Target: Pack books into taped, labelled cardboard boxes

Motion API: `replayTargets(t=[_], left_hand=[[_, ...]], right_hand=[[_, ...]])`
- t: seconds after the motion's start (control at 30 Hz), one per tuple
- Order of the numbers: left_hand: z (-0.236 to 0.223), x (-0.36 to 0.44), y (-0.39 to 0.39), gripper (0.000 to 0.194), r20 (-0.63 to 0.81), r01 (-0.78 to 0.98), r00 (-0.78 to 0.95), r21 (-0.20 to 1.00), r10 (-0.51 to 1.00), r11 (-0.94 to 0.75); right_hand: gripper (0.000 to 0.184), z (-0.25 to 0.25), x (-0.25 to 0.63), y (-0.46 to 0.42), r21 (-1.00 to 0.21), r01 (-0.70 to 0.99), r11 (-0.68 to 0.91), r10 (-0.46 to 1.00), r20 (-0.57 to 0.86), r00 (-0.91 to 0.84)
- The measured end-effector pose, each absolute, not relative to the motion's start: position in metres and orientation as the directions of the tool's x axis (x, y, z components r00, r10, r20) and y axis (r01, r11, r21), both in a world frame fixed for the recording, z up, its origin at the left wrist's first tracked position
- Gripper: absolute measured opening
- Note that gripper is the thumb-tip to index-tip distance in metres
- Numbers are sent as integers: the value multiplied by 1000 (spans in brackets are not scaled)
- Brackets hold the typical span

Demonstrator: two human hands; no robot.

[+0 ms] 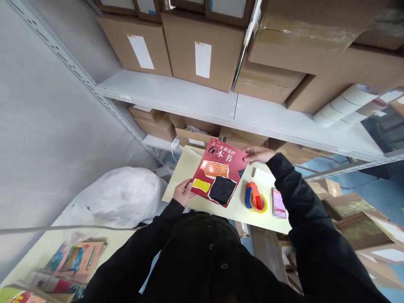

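Note:
A red book [206, 156] with white Chinese lettering and orange, yellow and black patches on its cover is held up over the pale table [179, 168]. My left hand [184, 193] grips its lower left edge. At the upper right corner, the fingers of my right hand [259, 155] are closed on it. Right of the book, a red and blue tape dispenser [254, 198] with a roll of tape lies on the table. A phone [279, 203] with a lit pink screen lies further right. Near my right wrist is a small white object [264, 176].
Cardboard boxes [202, 50] line the grey metal shelf [189, 93] ahead, with white rolls [345, 105] at its right. A white plastic bag [126, 195] bulges on the left, behind several books [78, 261]. Opened cartons [362, 229] stand low on the right.

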State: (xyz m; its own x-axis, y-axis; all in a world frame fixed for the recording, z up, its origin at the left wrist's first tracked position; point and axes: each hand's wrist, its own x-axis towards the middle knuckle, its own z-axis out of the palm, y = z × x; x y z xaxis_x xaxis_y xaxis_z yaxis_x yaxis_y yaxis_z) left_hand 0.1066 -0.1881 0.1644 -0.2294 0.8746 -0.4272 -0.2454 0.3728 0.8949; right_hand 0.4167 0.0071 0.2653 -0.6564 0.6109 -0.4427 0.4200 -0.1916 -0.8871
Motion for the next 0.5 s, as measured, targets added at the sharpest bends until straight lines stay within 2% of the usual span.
replayTargets(t=[0.07, 0.13, 0.23, 0.3, 0.37, 0.5], left_hand=[[159, 107, -188, 64, -475, -313, -217, 862, 853, 400], [155, 108, -186, 65, -494, -364, -198, 839, 846, 405], [152, 108, -185, 69, -505, -419, -170, 814, 846, 402], [149, 106, -185, 71, -524, -444, -159, 795, 836, 414], [145, 103, -186, 71, -542, -438, -157, 788, 826, 433], [132, 90, -186, 59, -480, -204, -204, 873, 853, 442]], right_hand=[[41, 245, 416, 2, -933, 223, -281, 760, -359, -542], [40, 230, 407, -7, -955, 16, -296, 873, -277, -402], [39, 216, 384, -32, -949, -180, -259, 936, -201, -289], [47, 207, 368, -58, -944, -210, -256, 932, -184, -311], [65, 194, 354, -87, -944, -162, -286, 911, -216, -350], [86, 163, 340, -125, -903, -100, -418, 869, -365, -333]])
